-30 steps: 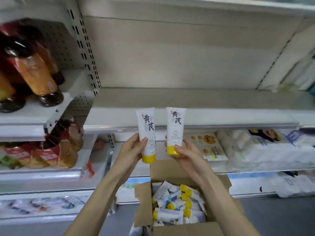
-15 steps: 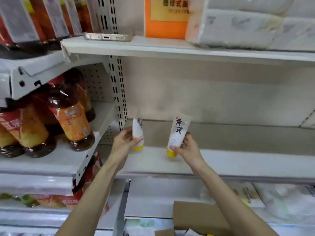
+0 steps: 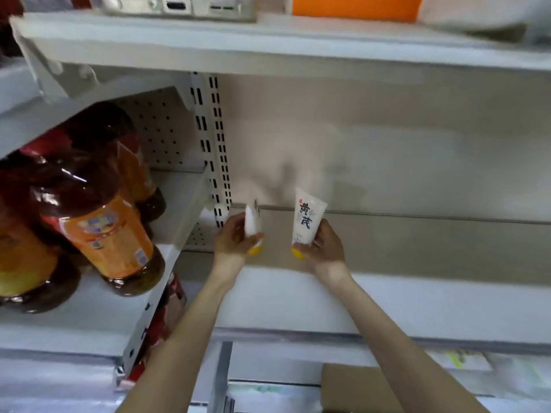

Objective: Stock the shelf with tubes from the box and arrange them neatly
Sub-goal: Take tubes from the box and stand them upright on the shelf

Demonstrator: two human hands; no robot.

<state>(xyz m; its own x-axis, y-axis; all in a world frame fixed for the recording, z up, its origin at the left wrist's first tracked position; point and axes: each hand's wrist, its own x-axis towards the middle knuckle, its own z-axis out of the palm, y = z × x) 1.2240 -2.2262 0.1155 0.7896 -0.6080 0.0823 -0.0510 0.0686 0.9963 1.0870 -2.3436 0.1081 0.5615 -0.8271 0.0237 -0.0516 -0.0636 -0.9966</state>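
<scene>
The left hand [image 3: 231, 239] curls round the left tube [image 3: 252, 219], thumb across its lower body. The right hand [image 3: 323, 248] grips the right tube [image 3: 307, 216] low, near the yellow cap. Both tubes stand cap-down over the shelf [image 3: 417, 245], near its back left corner; through the blur I can't tell whether the caps touch the board. They look light, soft-walled and slick, so a hold by the stiff cap should steady them, while squeezing higher may dent them. The slotted upright [image 3: 219, 162] and bottles [image 3: 101, 228] crowd the left side, so room to move lies rightward, under the upper shelf [image 3: 268, 52]
</scene>
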